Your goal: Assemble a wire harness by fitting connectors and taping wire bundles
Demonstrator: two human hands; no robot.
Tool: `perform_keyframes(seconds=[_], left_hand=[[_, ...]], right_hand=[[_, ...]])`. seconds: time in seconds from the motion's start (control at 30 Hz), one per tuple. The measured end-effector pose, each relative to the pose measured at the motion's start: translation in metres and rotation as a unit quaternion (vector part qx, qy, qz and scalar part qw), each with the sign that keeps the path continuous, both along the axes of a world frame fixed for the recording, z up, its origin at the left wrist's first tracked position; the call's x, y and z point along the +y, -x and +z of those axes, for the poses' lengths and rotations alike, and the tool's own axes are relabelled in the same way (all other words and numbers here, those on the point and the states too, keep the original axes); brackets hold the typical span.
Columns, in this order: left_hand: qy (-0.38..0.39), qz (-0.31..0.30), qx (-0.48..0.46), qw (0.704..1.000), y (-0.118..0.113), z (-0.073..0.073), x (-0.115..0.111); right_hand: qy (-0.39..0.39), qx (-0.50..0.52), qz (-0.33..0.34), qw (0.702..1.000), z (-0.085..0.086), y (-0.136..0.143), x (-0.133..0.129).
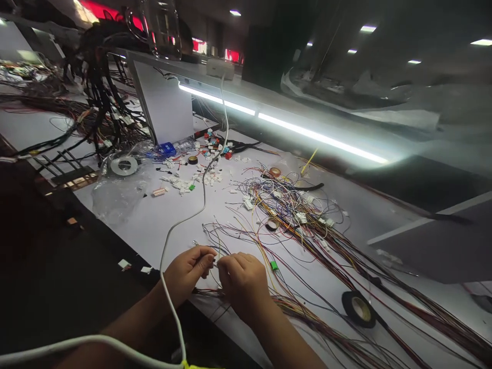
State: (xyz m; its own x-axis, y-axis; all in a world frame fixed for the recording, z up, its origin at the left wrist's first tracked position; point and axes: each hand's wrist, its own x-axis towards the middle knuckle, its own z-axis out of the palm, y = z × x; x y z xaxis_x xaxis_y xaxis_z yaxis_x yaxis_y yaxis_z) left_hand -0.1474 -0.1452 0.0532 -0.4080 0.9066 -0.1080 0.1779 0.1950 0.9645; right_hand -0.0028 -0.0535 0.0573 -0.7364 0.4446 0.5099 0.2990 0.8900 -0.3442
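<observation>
Close together near the front edge of the white table (pixel 154 241), both my hands are pinched around something small. My left hand (pixel 188 269) has thumb and forefinger pressed together, with a bit of a white connector (pixel 216 260) showing between the two hands. Just to its right, my right hand (pixel 244 277) has its fingers curled in at the same spot; what they grip is mostly hidden. Thin loose wires (pixel 230 230) fan out behind the hands, and a bundle of coloured wires (pixel 303 315) passes under my right wrist. A small green connector (pixel 274 265) lies beside my right hand.
A white cable (pixel 203 189) hangs across the view in front of my left arm. Rolls of tape, including a black roll (pixel 359 309), lie among wire harnesses (pixel 295 220). White connectors (pixel 177 182) and a plastic bag (pixel 119 195) are further back, below a lit shelf (pixel 323 134).
</observation>
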Motion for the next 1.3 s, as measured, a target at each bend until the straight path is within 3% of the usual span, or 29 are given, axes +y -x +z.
perform_keyframes(seconds=[0.23,0.8,0.97,1.2,1.3], left_hand=[[-0.009,-0.023,-0.076,0.997,0.001,-0.007,0.002],[-0.033,0.003,-0.110,0.993,-0.004,-0.011,-0.003],[-0.018,0.005,-0.090,0.996,-0.009,-0.006,-0.004],[-0.027,0.065,-0.174,0.982,-0.006,0.000,-0.001],[-0.012,0.066,-0.128,0.990,-0.004,0.000,-0.014]], right_hand=[[0.023,0.010,-0.033,0.999,-0.003,0.002,-0.004],[0.198,0.037,0.021,0.979,0.004,-0.007,-0.007],[0.212,0.038,0.013,0.977,0.004,-0.006,-0.007],[0.183,0.039,0.023,0.982,0.003,-0.006,-0.005],[0.178,0.035,0.027,0.983,0.005,-0.007,-0.001]])
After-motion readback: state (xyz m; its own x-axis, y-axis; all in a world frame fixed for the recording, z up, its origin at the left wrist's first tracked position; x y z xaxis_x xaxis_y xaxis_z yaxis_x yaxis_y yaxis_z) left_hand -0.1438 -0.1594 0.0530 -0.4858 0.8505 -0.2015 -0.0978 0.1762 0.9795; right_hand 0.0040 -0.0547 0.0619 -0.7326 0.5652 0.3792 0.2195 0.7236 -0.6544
